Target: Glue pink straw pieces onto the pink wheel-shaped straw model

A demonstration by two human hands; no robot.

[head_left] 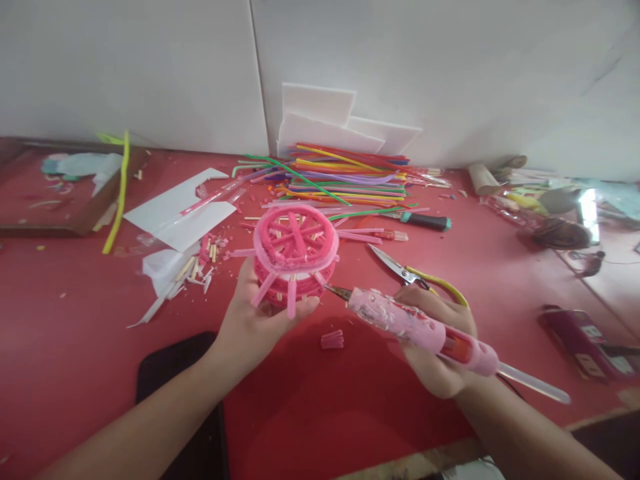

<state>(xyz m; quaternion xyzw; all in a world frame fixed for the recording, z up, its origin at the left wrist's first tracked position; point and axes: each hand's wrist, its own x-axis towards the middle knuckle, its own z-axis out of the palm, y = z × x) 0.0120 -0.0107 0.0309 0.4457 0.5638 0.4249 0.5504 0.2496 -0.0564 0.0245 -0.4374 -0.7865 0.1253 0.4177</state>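
My left hand point(253, 320) is closed around a round pink craft piece point(295, 257) built from straws and fuzzy pipe cleaners, with spokes like a wheel, and holds it above the red table. My right hand point(440, 347) grips a pink hot glue gun point(425, 330). The gun's metal nozzle point(336, 291) points left and touches the right side of the craft piece. A clear glue stick point(535, 385) sticks out of the gun's back end.
A heap of coloured straws point(340, 177) lies at the back before white foam sheets point(330, 123). Scissors point(415, 273) and a teal-handled tool point(425, 221) lie behind my right hand. White paper scraps point(180, 220) sit left; a dark phone point(175, 373) lies under my left forearm.
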